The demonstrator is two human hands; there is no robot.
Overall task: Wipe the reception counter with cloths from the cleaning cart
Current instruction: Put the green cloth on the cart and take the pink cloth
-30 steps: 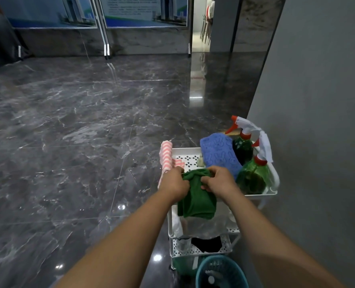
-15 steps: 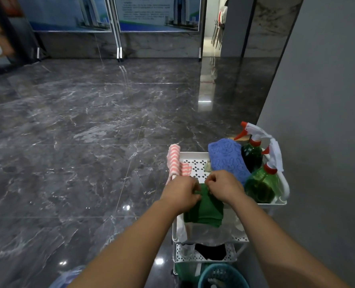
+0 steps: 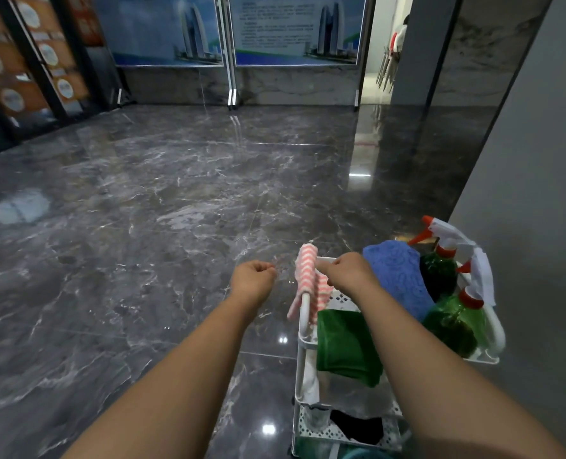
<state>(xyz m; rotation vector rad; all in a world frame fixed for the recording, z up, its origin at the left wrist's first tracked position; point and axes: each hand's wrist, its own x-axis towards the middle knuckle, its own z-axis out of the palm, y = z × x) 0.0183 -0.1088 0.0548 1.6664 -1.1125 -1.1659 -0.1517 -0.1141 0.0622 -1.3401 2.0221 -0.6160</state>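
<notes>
Reaching at the cleaning cart [image 3: 303, 332], near right: my right hand [image 3: 347, 273] has curled fingers at the top of the pink striped cloth [image 3: 306, 273] draped over the cart's left rail; can't tell if it's pinched. Left hand [image 3: 253, 276] is out over the floor, fingers curled in, holding nothing. Green cloth [image 3: 347, 346] hangs off the near edge, blue cloth [image 3: 397, 276] sits further right. Cloths look light, soft, floppy: I'd pinch a top fold, lift clear. Counter not in view.

The right forearm [image 3: 407, 342] hides part of the green cloth [image 3: 344, 346]; the cart [image 3: 303, 329] is cut off below; the posters' [image 3: 294, 28] text is unreadable.
</notes>
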